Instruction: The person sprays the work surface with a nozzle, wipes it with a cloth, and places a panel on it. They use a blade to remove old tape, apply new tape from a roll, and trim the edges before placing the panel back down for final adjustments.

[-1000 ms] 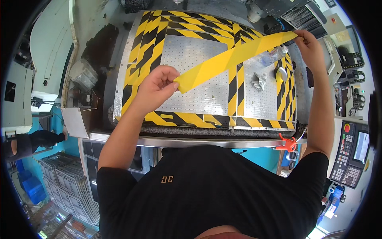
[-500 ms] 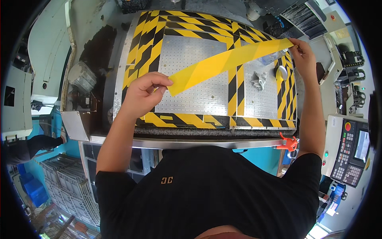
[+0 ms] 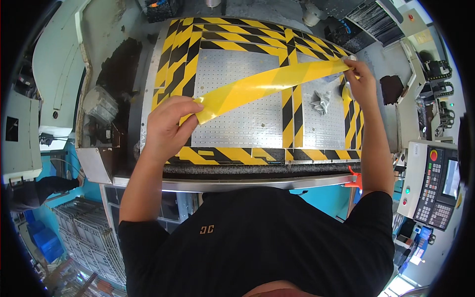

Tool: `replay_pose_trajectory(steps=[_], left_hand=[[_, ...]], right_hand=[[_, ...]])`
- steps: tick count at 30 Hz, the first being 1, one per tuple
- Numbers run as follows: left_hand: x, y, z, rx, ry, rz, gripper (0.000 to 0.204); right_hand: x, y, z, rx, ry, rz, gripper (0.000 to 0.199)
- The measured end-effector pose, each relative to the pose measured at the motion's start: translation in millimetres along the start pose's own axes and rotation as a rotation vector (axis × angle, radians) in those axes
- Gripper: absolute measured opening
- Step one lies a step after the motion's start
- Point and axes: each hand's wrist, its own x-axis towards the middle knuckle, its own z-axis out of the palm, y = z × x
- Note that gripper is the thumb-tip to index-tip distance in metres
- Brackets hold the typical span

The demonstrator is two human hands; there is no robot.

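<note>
A strip of yellow striped tape (image 3: 267, 85) is stretched between my two hands above a perforated metal plate (image 3: 232, 123). My left hand (image 3: 170, 123) pinches its near left end between thumb and fingers. At the far right end, my right hand (image 3: 360, 81) grips the tape's other tip. Black-and-yellow hazard tape (image 3: 288, 111) borders the plate and crosses it in bands. A crumpled silvery scrap (image 3: 320, 102) lies on the right part of the plate, under the strip.
A machine control panel (image 3: 435, 185) with a screen stands at the right. A red-orange spray-gun-like handle (image 3: 354, 178) hangs at the metal front rail (image 3: 232, 185). Grey crates (image 3: 89, 237) are stacked at the lower left, and another person's arm (image 3: 54, 185) shows at the far left.
Both hands have shifted left with the tape; its right end has come slightly nearer. My right hand now covers more of the round object at the right.
</note>
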Motion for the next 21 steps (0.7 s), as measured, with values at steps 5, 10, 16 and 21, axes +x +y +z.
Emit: replay_pose_trajectory(steps=[5,10,16,21], left_hand=[[2,-36,17,-0.238,0.201,-0.225,0.024],[44,-92,31,-0.576,0.262,-0.855,0.014],[68,-192,51,-0.591,0.215,-0.926,0.015],[121,-245,56,-0.534,0.19,-0.847,0.012]], right_hand=[[-1,13,21,-0.022,-0.051,-0.032,0.02],[11,26,47,-0.047,-0.307,0.118,0.029],[43,36,95,-0.073,-0.476,0.244,0.052],[85,64,133,0.153,-0.43,0.498,0.055]])
